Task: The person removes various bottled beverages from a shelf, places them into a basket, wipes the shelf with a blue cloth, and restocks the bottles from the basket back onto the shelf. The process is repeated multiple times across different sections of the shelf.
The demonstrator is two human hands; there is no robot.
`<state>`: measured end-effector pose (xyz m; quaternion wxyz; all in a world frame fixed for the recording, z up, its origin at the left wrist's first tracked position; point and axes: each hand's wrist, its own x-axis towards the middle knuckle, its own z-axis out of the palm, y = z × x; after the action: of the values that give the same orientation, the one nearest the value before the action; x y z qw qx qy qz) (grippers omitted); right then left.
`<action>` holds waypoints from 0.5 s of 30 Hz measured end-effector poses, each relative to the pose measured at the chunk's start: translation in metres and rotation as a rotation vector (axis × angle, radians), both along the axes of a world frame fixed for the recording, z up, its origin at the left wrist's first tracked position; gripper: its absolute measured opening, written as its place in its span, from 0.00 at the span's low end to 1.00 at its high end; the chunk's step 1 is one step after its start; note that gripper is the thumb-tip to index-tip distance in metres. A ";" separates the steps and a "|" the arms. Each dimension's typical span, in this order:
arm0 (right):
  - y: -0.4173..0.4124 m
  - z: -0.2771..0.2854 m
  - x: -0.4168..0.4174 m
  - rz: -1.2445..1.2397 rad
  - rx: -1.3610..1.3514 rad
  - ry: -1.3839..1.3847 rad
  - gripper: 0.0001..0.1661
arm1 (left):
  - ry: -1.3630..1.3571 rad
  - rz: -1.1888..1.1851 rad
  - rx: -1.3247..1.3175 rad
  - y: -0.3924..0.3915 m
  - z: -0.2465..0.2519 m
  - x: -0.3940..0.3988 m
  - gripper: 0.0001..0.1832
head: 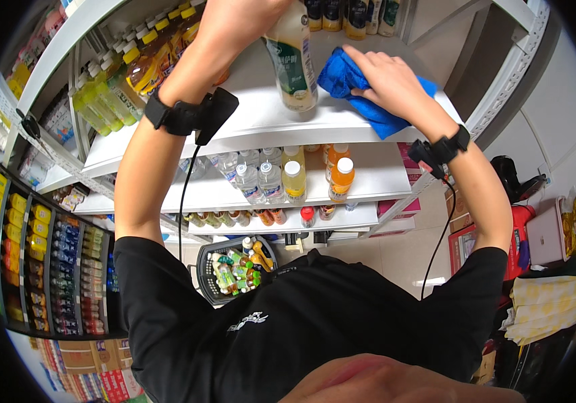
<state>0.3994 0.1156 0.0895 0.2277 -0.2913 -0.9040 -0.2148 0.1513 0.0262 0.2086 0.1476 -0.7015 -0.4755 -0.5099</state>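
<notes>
My left hand (pixel 247 20) grips the upper part of a plastic drink bottle (pixel 293 70) with a green and cream label; the cap is hidden by the hand or cut off by the picture's edge. The bottle hangs or stands upright over the white metal shelf (pixel 247 121); whether its base touches is unclear. To the right of it, my right hand (pixel 389 80) rests on a crumpled blue cloth (pixel 343 75), fingers pressed over it. Part of the cloth drapes over the shelf's front edge. Both wrists wear black straps with cabled devices.
Bottles of green drink (pixel 91 108) and yellow-capped tea (pixel 142 70) stand left on this shelf, similar cream-labelled bottles (pixel 356 20) at its back. Lower shelves hold water bottles (pixel 270 181) and orange drinks (pixel 342 179). A dark basket (pixel 207 292) of bottles sits below. A perforated upright (pixel 507 85) stands right.
</notes>
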 end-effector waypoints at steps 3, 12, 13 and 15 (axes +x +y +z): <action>0.018 -0.004 0.001 -0.091 -0.116 -0.240 0.51 | 0.037 0.118 -0.033 0.020 -0.001 0.001 0.19; 0.013 0.066 -0.035 0.045 -0.077 -0.055 0.19 | 0.094 0.205 -0.194 0.053 -0.010 -0.005 0.24; 0.012 0.080 -0.042 0.057 -0.077 0.002 0.17 | 0.113 0.205 -0.216 0.054 -0.010 -0.003 0.24; 0.018 0.095 -0.052 0.092 -0.050 0.095 0.19 | 0.182 0.184 -0.230 0.056 -0.011 -0.005 0.22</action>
<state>0.3469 0.1337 0.1849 0.2726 -0.2647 -0.9098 -0.1671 0.1467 0.0820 0.1971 0.1551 -0.7105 -0.5776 -0.3708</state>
